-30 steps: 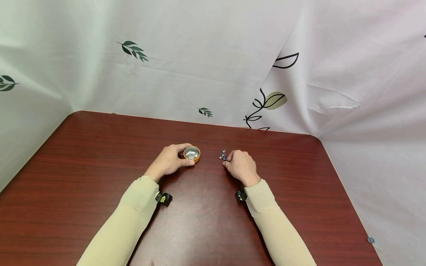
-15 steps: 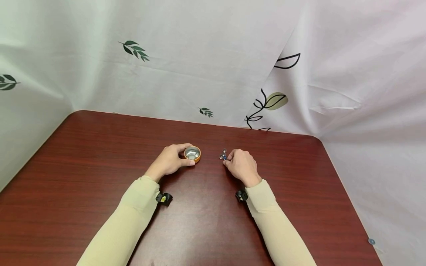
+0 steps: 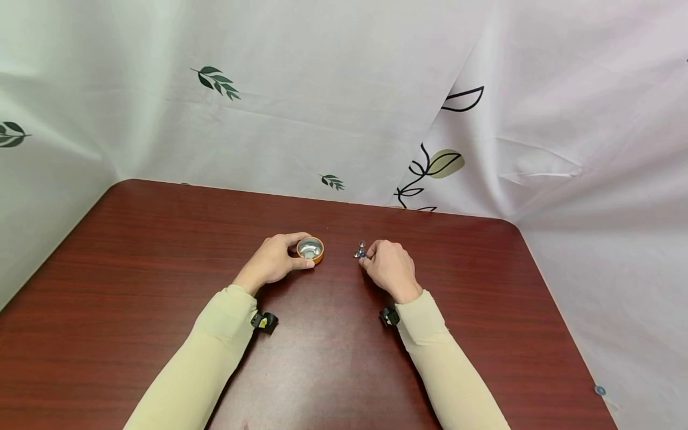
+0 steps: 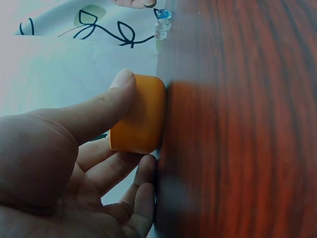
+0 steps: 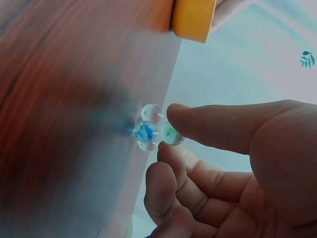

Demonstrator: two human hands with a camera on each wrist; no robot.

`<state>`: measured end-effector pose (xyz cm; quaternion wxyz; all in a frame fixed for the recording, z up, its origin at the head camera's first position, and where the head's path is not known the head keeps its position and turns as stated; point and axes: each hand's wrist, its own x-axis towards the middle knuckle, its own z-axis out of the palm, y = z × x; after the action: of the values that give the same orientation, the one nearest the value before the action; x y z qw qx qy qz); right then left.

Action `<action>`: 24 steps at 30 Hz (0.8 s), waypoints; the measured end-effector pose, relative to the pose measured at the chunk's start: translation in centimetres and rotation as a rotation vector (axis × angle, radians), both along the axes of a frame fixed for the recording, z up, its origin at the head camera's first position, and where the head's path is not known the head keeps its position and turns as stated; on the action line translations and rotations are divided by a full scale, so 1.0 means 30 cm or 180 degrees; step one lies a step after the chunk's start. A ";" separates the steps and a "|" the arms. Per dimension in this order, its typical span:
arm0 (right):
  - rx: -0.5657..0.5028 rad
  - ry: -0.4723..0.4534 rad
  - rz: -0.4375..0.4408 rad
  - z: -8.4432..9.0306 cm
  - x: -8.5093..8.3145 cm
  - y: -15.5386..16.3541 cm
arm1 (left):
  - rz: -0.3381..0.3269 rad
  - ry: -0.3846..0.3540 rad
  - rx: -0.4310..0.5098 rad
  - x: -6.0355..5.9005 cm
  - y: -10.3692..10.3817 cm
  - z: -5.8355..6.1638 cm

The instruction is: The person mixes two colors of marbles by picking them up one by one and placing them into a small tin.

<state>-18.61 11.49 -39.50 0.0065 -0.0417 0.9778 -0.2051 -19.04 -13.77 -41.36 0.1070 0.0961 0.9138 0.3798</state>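
Note:
On the dark red table, my left hand grips a small orange dish with a shiny silver inside, thumb on its near side and fingers behind it. In the left wrist view the thumb presses on the orange wall. My right hand is at a small cluster of glass marbles, right of the dish. In the right wrist view my thumb and forefinger pinch a green-flecked marble. A blue-cored marble and a clear marble lie against it.
White cloth with leaf prints hangs close behind the table and along both of its sides. The table's rounded far-right corner meets the cloth. A small clip sits on the cloth at the lower right.
My right hand has edged slightly left, and its fingertips now close on the nearest marble. The left hand and the dish have not moved.

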 end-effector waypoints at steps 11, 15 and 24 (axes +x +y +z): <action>-0.0003 0.0092 0.0002 0.008 0.004 -0.011 | 0.0009 0.0008 0.0023 0.000 0.002 0.002; 0.0034 0.0125 0.0003 0.007 0.004 -0.015 | -0.0004 0.0025 0.0026 0.001 0.001 0.001; 0.0044 0.0189 -0.0016 0.010 0.006 -0.030 | -0.0021 0.0056 0.0009 0.001 0.000 0.000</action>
<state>-18.43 10.58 -39.19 -0.0227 -0.0452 0.9791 -0.1971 -19.01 -13.78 -41.36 0.1001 0.1026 0.9139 0.3799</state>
